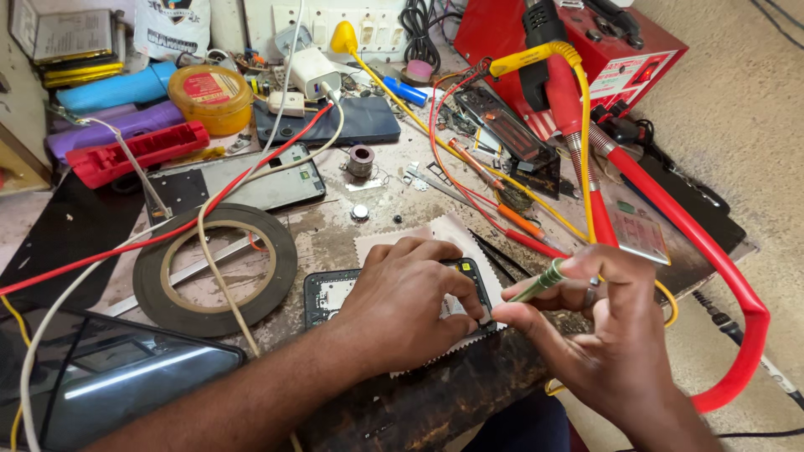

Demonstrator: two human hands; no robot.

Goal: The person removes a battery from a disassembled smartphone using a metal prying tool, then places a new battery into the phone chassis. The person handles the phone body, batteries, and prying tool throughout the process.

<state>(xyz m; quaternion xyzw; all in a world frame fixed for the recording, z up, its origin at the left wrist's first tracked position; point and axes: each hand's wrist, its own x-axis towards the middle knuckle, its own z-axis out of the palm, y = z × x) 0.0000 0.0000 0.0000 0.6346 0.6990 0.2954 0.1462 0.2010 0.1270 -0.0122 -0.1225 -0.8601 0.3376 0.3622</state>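
Left hand (402, 305) atop opened phone (335, 293) (pinned)

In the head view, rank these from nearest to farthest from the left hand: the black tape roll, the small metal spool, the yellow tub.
From the left hand:
1. Black tape roll, flat on the bench just to the hand's left.
2. Small metal spool, standing farther up the bench, mid-table.
3. Yellow tub, at the far back left among the clutter.

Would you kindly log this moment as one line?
left hand: pressing opened phone | right hand: holding green-handled tool | phone on cloth
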